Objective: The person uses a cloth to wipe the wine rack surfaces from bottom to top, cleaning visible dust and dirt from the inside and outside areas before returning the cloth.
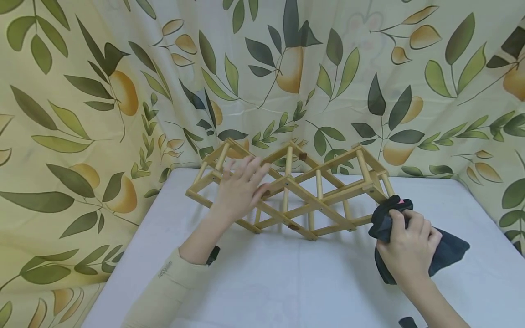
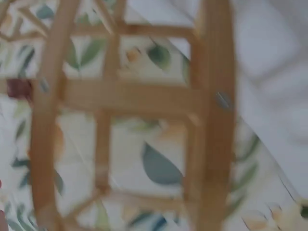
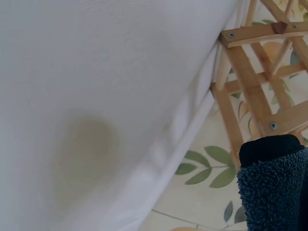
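A folding wooden lattice rack [image 1: 321,208], built of pale slats joined by round rods, stands expanded across the white table. My left hand [image 1: 242,189] is over its left part with the fingers spread, overlapping the slats in the head view. Close up and blurred, the slats [image 2: 216,144] and their screws fill the left wrist view. My right hand [image 1: 410,246] grips a dark blue-grey cloth [image 1: 449,248] at the rack's right end. The cloth's fuzzy pile [image 3: 269,187] shows beside the slats in the right wrist view.
The white-covered table [image 1: 262,282] reaches back to a curtain [image 1: 164,91] printed with leaves and fruit, close behind the rack. A small dark piece [image 1: 407,322] shows at the bottom edge near the right forearm.
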Motion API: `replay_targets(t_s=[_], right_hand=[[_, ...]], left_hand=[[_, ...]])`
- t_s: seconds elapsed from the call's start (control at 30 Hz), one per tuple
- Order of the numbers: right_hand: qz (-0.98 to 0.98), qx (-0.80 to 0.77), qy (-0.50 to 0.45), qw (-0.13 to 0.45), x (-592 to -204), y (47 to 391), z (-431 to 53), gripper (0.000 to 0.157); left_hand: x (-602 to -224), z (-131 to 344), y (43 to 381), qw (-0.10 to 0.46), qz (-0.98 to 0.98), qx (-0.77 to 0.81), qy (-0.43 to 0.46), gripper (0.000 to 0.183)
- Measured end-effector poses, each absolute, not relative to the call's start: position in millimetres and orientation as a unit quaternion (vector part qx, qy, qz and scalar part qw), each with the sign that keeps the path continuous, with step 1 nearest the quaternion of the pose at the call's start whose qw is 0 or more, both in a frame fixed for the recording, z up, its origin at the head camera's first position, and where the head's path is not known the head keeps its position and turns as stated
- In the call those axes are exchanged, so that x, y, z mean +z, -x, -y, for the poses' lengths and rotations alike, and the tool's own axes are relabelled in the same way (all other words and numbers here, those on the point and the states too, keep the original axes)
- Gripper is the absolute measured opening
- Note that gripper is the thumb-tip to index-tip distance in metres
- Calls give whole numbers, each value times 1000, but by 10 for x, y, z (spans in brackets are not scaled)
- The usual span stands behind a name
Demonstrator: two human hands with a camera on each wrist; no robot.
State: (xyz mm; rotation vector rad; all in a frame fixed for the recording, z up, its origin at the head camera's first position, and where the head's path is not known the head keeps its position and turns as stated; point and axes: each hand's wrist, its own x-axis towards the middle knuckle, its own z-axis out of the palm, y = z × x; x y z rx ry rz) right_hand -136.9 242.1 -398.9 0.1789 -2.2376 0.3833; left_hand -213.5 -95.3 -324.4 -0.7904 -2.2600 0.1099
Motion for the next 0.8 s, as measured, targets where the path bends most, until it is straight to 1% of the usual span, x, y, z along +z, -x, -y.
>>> replay_targets(t_s=[0.1, 0.17, 0.27, 0.33, 0.4, 0.53, 0.6, 0.73, 0.8], right_hand=[[885, 160, -77, 431, -3968, 1386, -2386, 46], [882, 164, -80, 434, -3941, 1399, -2357, 46], [885, 168, -84, 427, -3888, 1413, -2299, 49], [883, 170, -87, 430, -3855, 1423, -2258, 50], [879, 170, -91, 436, -3825, 1431, -2223, 50], [876, 171, -96, 440, -3784, 1438, -2180, 48], [882, 173, -93, 428, -3770, 1424, -2171, 49], [887, 180, -85, 416, -3756, 1369, -2160, 49], [887, 184, -85, 415, -3757, 1332, -2151, 48]], left_hand=[[-3242, 1217, 2172, 385, 876, 37, 288, 41], [-3253, 1370, 2201, 385, 881, 37, 274, 44], [-3287, 1555, 2231, 364, 895, 40, 256, 57], [-3312, 1632, 2239, 352, 899, 46, 256, 63], [-3352, 1672, 2247, 350, 896, 59, 267, 64], [-3445, 1682, 2265, 377, 870, 80, 308, 57], [-3493, 1670, 2291, 393, 856, 75, 327, 53], [-3548, 1649, 2345, 401, 840, 39, 364, 45], [-3559, 1644, 2365, 399, 835, 23, 379, 44]])
